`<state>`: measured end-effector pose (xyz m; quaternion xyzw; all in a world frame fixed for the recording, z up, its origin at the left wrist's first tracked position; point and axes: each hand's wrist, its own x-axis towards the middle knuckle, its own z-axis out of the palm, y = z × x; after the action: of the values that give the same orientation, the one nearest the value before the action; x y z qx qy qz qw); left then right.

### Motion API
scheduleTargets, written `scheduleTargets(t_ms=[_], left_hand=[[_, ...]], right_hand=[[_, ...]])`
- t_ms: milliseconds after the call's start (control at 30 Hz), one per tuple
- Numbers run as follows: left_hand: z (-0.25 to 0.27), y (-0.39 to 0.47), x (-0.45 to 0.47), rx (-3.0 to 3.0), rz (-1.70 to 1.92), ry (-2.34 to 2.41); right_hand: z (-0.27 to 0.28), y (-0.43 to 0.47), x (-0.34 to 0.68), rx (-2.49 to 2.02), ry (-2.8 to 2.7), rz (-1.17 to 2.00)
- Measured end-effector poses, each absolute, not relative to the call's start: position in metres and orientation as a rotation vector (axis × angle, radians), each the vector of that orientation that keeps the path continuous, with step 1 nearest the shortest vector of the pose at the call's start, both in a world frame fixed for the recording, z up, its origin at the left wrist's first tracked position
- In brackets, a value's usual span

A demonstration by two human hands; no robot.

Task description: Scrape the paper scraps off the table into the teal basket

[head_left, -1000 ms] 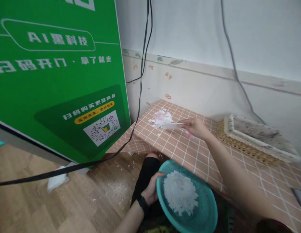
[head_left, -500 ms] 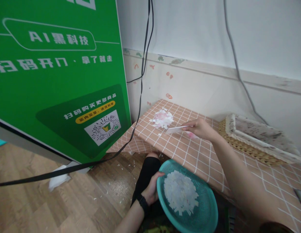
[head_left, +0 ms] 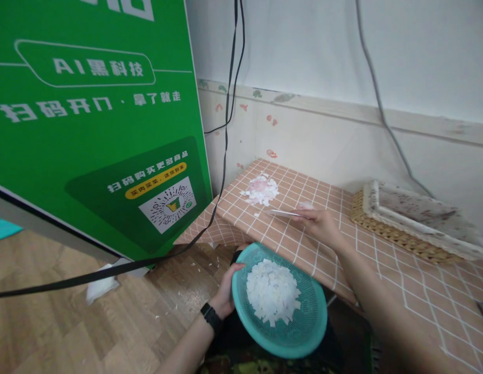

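My left hand point(head_left: 226, 291), with a black watch at the wrist, grips the left rim of a teal plastic colander point(head_left: 317, 322) held beside the table edge. A heap of small white scraps point(head_left: 273, 291), like cut paper, lies in it. Over the tablecloth, my right hand point(head_left: 321, 227) pinches a thin, flat white card point(head_left: 282, 213), seen nearly edge-on. Beyond the card's tip, a pile of white and pinkish scraps point(head_left: 261, 190) rests on the table. A pale pink patch point(head_left: 305, 205) shows just behind my right fingers.
The table wears a brown checked cloth point(head_left: 385, 259). A wicker basket with a fabric liner point(head_left: 410, 244) stands at the right by the wall. A black cable point(head_left: 225, 150) hangs ahead and crosses low before a green cabinet point(head_left: 89, 145). Small scraps litter the wooden floor point(head_left: 179, 311).
The colander and my left hand have shifted left and slightly up. My right hand has lowered a little toward the table edge, and the card has turned more edge-on.
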<state>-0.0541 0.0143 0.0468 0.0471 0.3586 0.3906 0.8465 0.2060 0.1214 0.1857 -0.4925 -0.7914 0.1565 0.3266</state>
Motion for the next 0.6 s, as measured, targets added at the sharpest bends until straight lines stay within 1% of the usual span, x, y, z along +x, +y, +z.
scheduleTargets(t_ms=[167, 267, 433, 533, 600], left_hand=[[0.055, 0.016, -0.074, 0.104, 0.895, 0.808], [0.053, 0.015, -0.079, 0.098, 0.913, 0.818], [0.049, 0.01, -0.069, 0.09, 0.894, 0.822], [0.046, 0.006, -0.058, 0.095, 0.851, 0.83], [0.043, 0.005, -0.051, 0.113, 0.834, 0.841]], right_hand=[[0.194, 0.113, 0.212, -1.257, -2.162, 0.47], [0.204, 0.106, 0.218, -1.269, -2.22, 0.438], [0.212, 0.079, 0.209, -1.299, -2.127, 0.244], [0.203, 0.054, 0.185, -1.226, -2.102, 0.114], [0.193, 0.042, 0.167, -1.151, -2.192, 0.062]])
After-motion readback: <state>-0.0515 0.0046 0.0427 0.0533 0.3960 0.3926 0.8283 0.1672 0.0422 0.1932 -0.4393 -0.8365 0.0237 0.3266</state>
